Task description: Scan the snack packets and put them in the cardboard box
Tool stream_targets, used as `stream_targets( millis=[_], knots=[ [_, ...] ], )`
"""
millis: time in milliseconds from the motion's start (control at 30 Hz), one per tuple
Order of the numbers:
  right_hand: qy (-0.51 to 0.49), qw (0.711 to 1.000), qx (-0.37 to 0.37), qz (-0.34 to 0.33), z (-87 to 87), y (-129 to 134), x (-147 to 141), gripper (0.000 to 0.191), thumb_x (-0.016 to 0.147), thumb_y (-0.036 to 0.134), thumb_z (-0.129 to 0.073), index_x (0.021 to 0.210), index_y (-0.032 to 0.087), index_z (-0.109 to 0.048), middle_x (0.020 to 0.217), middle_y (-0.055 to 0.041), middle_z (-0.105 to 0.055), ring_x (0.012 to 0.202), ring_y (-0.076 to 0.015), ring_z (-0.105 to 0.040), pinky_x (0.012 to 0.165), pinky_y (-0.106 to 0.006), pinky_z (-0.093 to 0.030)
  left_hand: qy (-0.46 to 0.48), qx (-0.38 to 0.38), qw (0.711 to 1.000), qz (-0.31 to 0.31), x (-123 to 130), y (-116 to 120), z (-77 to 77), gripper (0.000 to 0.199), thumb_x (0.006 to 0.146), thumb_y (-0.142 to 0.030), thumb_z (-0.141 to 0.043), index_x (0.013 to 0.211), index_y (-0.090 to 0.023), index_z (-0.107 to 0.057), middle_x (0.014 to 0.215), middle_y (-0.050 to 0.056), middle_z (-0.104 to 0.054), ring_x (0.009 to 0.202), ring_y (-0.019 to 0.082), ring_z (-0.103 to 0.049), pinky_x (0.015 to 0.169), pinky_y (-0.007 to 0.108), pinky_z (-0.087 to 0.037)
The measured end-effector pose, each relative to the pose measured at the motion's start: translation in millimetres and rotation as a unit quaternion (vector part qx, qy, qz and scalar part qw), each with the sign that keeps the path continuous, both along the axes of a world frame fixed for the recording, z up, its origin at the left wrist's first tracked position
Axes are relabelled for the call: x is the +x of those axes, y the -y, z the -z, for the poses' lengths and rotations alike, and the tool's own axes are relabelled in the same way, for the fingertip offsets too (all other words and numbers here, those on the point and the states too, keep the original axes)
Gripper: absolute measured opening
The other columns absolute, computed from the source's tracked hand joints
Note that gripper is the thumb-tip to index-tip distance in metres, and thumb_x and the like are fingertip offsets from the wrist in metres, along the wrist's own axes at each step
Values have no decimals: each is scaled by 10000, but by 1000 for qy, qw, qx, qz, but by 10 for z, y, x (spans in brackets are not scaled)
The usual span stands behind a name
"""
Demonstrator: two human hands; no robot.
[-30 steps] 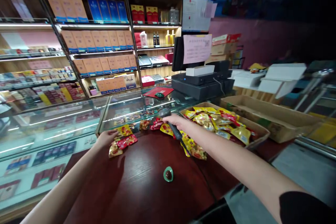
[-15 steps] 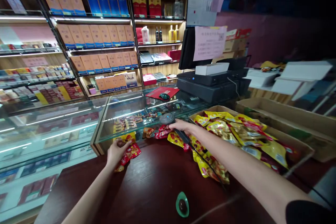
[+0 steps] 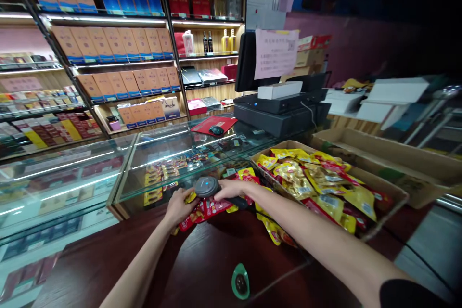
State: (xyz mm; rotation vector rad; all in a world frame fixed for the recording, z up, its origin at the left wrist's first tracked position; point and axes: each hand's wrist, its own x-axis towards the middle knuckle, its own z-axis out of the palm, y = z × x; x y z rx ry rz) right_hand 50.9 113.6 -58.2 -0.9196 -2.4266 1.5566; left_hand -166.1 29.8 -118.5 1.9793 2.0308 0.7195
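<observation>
My right hand is closed around the handle of a black barcode scanner, whose round head sits over red and yellow snack packets. Its cord trails under my right forearm. Just left of the scanner head, my left hand has its fingers closed on a snack packet, partly hidden under hand and scanner. More yellow packets lie on the dark red tabletop, partly behind my right arm.
An open carton filled with yellow packets stands at right, beside another carton. A green avocado-shaped object lies near the front. Behind are a glass display counter, a mouse and a monitor.
My right hand has brought the scanner left, close to my left hand. My left hand has shifted slightly right with the packet. The view has turned a little right.
</observation>
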Motion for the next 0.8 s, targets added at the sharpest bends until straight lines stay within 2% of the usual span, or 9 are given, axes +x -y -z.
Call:
stream_targets(
  millis=[133, 233, 333, 433, 500, 567, 633, 733, 800],
  knots=[
    [6, 998, 14, -57, -73, 253, 134, 358, 571, 148, -645, 929, 137, -658, 869, -4, -659, 815, -156, -565, 741, -240, -437, -17, 21, 998, 61, 222, 320, -12, 336, 803, -372, -577, 1120, -305, -664, 1234, 45, -579, 1131, 260, -499, 941, 357, -368],
    [25, 998, 21, -59, -177, 455, 291, 356, 555, 151, -656, 910, 138, -667, 847, -2, -660, 795, -156, -563, 734, -246, -442, -12, 23, 998, 57, 478, 517, -4, 346, 820, -349, -552, 1153, -306, -634, 1244, 23, -592, 1180, 254, -482, 980, 387, -349],
    [3, 999, 36, 6, -322, 619, 569, 282, 575, 177, -640, 853, 139, -668, 794, 5, -647, 723, -138, -542, 681, -237, -429, -21, 23, 999, 43, 613, 634, -41, 446, 808, -415, -561, 1242, -310, -573, 1335, 25, -525, 1290, 277, -384, 1037, 444, -299],
    [-48, 988, 38, 140, -404, 797, 986, 201, 636, 218, -596, 805, 138, -667, 698, 1, -624, 647, -127, -516, 608, -228, -405, -46, 24, 995, 82, 565, 777, -119, 669, 747, -543, -599, 1363, -334, -440, 1453, 34, -384, 1388, 325, -192, 1078, 545, -188],
    [-76, 965, 51, 246, -357, 944, 1272, 238, 666, 250, -585, 866, 154, -671, 684, 1, -621, 626, -125, -508, 578, -225, -392, -60, 30, 994, 90, 502, 909, -141, 680, 752, -596, -564, 1370, -352, -423, 1480, 36, -339, 1399, 329, -150, 1079, 571, -149],
    [-80, 943, 73, 314, -233, 1095, 1481, 243, 641, 239, -613, 863, 161, -674, 732, -1, -638, 652, -125, -519, 583, -219, -392, -60, 30, 997, 49, 493, 1045, -110, 686, 772, -629, -511, 1386, -342, -405, 1482, 57, -332, 1400, 335, -144, 1074, 572, -158],
    [-64, 925, 68, 367, -85, 1211, 1561, 176, 615, 218, -618, 771, 150, -665, 698, -4, -631, 622, -122, -513, 547, -217, -374, -57, 21, 998, 7, 577, 1143, -38, 692, 776, -651, -482, 1382, -323, -421, 1475, 83, -340, 1394, 348, -158, 1063, 571, -183],
    [-64, 920, -9, 386, 56, 1266, 1415, 89, 577, 169, -623, 663, 145, -628, 569, 4, -586, 537, -110, -484, 501, -218, -355, -60, 27, 998, -22, 844, 1160, 74, 630, 777, -657, -472, 1328, -350, -490, 1450, 77, -378, 1379, 343, -205, 1054, 565, -201],
    [-90, 926, -69, 359, 67, 1240, 1197, 36, 569, 157, -611, 598, 151, -590, 498, 19, -539, 481, -99, -452, 467, -217, -338, -58, 45, 997, -36, 1037, 1091, 108, 602, 768, -659, -484, 1297, -374, -519, 1432, 63, -403, 1369, 333, -232, 1060, 547, -200]
  ],
)
